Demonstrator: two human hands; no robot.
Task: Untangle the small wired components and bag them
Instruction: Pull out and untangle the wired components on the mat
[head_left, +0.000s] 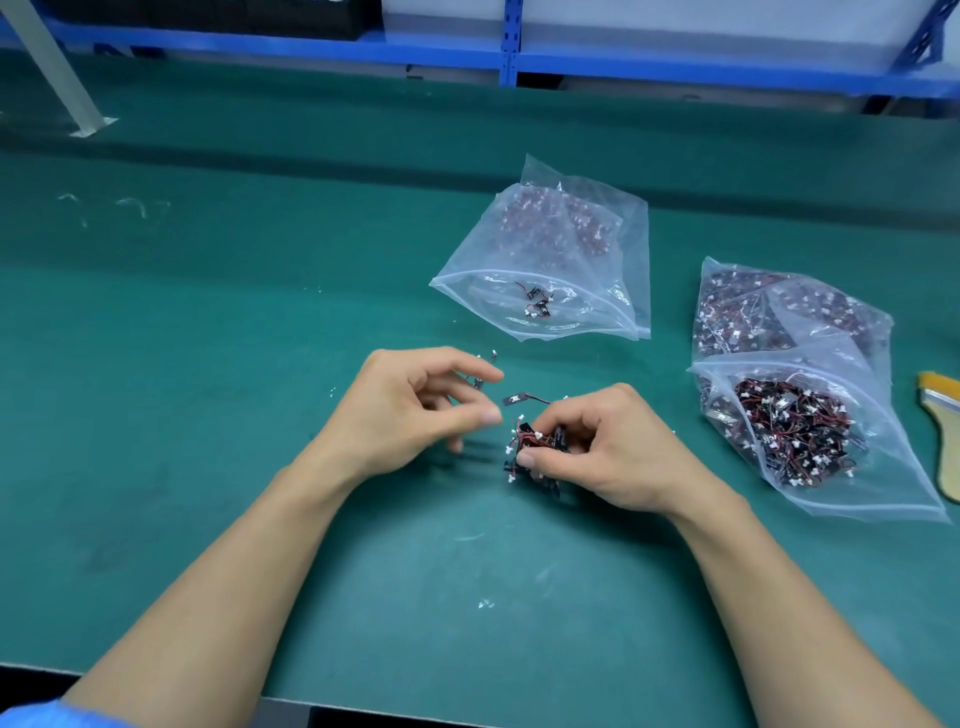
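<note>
My right hand (608, 452) grips a tangled clump of small wired components (537, 447), black parts with red wires and white plugs, just above the green mat. One black component (519, 399) sticks out of the clump toward my left hand (415, 410). That hand hovers a little to the left with curled fingers, and a single small wired component (476, 383) shows between its index and middle fingers, blurred. Beyond my hands lies an open clear bag (613, 312) with a few loose components (537, 302) inside its mouth.
A second open bag (883, 483), packed with tangled components, lies to the right. A fuller sealed bag (753, 312) lies behind it. A yellow-handled brush (943, 436) sits at the right edge. A blue shelf frame (509, 47) runs along the back of the green mat (208, 312).
</note>
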